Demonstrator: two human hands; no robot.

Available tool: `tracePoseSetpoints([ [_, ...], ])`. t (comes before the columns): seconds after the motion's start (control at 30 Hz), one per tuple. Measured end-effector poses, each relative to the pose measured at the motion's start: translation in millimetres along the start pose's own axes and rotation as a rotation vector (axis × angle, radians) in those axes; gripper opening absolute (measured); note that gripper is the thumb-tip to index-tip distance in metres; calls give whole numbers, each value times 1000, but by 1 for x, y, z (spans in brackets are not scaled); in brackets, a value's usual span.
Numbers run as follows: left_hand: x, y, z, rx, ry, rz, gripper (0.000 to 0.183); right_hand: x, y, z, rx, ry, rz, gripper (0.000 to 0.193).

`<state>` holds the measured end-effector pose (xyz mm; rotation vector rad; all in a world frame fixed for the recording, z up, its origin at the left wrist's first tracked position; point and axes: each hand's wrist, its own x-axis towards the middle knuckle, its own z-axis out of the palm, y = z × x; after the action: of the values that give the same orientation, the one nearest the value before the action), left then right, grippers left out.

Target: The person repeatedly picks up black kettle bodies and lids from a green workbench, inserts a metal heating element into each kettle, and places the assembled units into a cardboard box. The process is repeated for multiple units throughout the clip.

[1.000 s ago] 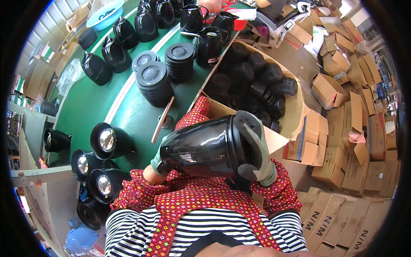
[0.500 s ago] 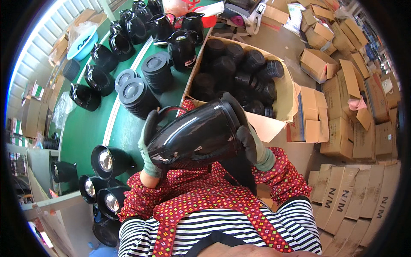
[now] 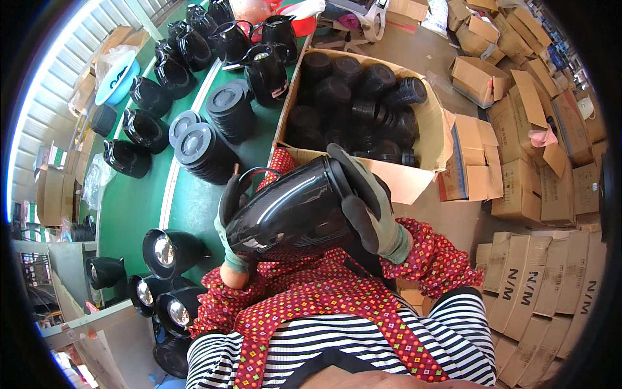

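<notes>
A glossy black jug [image 3: 285, 211] lies tilted in front of my chest, its broad rimmed end toward the right. My left hand [image 3: 228, 207], in a grey-green glove with dark palm, is closed round its narrower left end. Above that hand, the jug's thin curved handle [image 3: 262, 170] shows. At the broad end, my right hand [image 3: 376, 214] grips the rim, fingers stretched up along it and thumb on the near side; the glove matches. The end face under my right palm is hidden.
Stacked dark round lids [image 3: 202, 148] and several black jugs [image 3: 148, 129] stand on the green table [image 3: 129, 201]. Jugs with shiny insides [image 3: 164, 249] lie near its front left. A carton [image 3: 427, 155] of black round parts stands ahead; cardboard boxes [image 3: 518, 188] pile up on the right.
The jug and both hands have shifted slightly left in the view. My right hand has turned on the broad end, its fingers now straighter. The whole view has moved a little.
</notes>
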<state>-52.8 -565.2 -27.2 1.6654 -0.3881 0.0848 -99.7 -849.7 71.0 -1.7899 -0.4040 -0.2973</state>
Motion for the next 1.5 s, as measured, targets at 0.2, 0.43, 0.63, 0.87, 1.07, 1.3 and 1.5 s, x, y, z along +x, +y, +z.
tracePoseSetpoints([
  [0.2, -31, -38, 13, -593, -445, -452, 66, 22, -29, -11, -201, -269, -383, 104],
  [0.43, 5, 80, -16, 483, 39, 276, 90, 3, 7, -9, 853, -72, 788, 62],
  [0.63, -19, -35, -36, 155, -278, 64, 84, -10, 17, -2, -87, -117, -105, 82],
  [0.87, 26, 120, -20, 726, -137, 514, 86, -12, -2, 5, 791, -80, 600, 71],
  [1.07, 1, 48, -31, -303, -205, -188, 80, -23, 7, -3, 484, -152, 165, 86],
  [1.3, 20, 112, -16, 503, -69, 360, 75, -26, 18, 20, 722, 31, 367, 68],
  [1.5, 10, 55, -23, -307, -272, -217, 71, -13, 13, 10, 439, -123, 90, 95],
])
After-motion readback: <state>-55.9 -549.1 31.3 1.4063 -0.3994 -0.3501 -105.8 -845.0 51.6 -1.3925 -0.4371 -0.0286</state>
